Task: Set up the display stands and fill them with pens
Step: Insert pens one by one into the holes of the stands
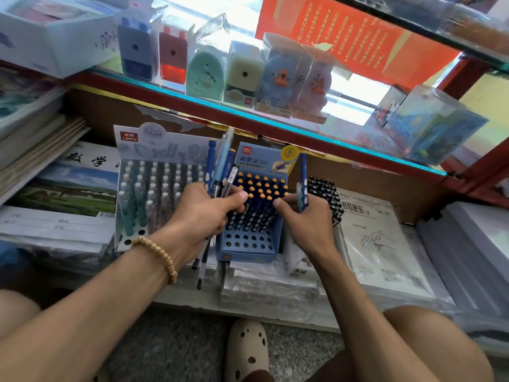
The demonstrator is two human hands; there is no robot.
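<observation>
A blue display stand (248, 245) sits on the lower shelf, its back rows filled with dark blue pens with orange tips and its front holes bare. My left hand (205, 213) grips a bunch of pens (220, 172) upright in front of the stand's left side. My right hand (303, 216) pinches a blue pen (303, 175) at the stand's right side. A grey display stand (132, 188) full of pale and teal pens stands to the left. A cluster of black pens (326, 193) sits behind my right hand.
Stacks of wrapped notebooks (382, 244) and paper cover the lower shelf on both sides. Above, a glass shelf (275, 122) with a red frame carries boxed pencil sharpeners (206, 70). My knees and a beige clog (248, 351) are at the bottom.
</observation>
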